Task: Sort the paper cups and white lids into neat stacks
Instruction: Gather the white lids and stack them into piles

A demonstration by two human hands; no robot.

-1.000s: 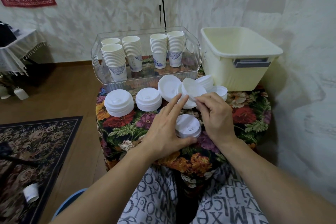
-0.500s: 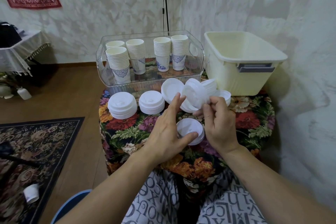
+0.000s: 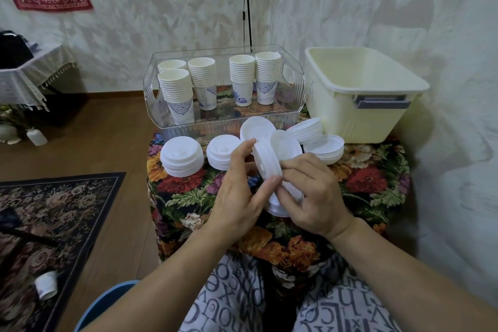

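Both hands meet over the floral table (image 3: pixel 372 183) and hold a small bunch of white lids (image 3: pixel 265 160) tilted on edge. My left hand (image 3: pixel 239 191) grips it from the left with thumb and fingers; my right hand (image 3: pixel 310 194) pinches it from the right. Under the hands lies a low stack of lids (image 3: pixel 275 206), partly hidden. Two neat lid stacks stand at the left (image 3: pixel 182 156) and beside it (image 3: pixel 221 152). Loose lids (image 3: pixel 323 147) lean in a heap behind. Several stacks of paper cups (image 3: pixel 204 81) stand in a clear bin (image 3: pixel 293 105).
A cream plastic tub (image 3: pixel 361 100) stands at the back right of the table. A paper cup (image 3: pixel 45 284) lies on the patterned rug (image 3: pixel 54 210) at lower left. The wall is close on the right. A black cord (image 3: pixel 246 3) hangs down behind the clear bin.
My right hand picked lids from the loose heap and brought them forward. My left hand rose from the low stack and now holds the bunch too.
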